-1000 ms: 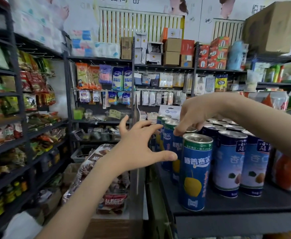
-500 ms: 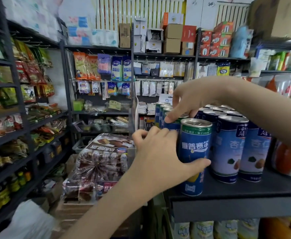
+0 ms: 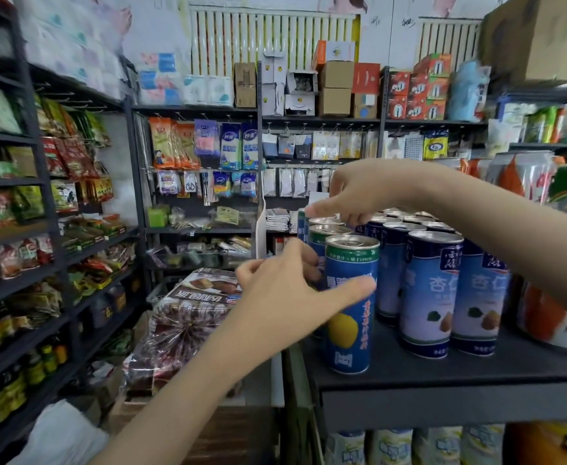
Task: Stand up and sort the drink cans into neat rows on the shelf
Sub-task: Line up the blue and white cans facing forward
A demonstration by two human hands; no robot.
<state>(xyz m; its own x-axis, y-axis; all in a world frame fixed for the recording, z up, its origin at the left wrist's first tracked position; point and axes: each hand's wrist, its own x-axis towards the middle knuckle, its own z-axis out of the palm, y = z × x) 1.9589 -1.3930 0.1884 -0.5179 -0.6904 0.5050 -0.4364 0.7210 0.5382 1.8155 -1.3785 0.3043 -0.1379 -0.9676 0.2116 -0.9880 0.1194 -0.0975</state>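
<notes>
Shelving of dark grey metal fills the shop, and the work sits on one dark grey shelf board (image 3: 443,374) at the right, where tall drink cans stand upright in files running back from the front edge. The pale blue cans with almond pictures (image 3: 431,297) look straight and tight, side touching side. Just left of them runs the file of dark blue cans with green bands and silver tops (image 3: 325,236). Its front can with a yellow fruit on the label (image 3: 347,333) stands near the board's left front corner and seems to sit a little forward of the pale blue front cans. The left hand (image 3: 285,297) is clamped on this front can, thumb across the label and fingers curled round its far side. The right hand (image 3: 356,193) reaches over the pale blue cans, fingers bent down onto silver tops farther back in the dark blue file; whether it pinches a rim or only rests there I cannot tell. To do this well, I judge the front can should slide rather than lift, held upright, until it meets the can behind and lines up with its pale blue neighbours. The right hand should steady the cans behind against toppling. The board's left edge is close, so any push should go inward.
</notes>
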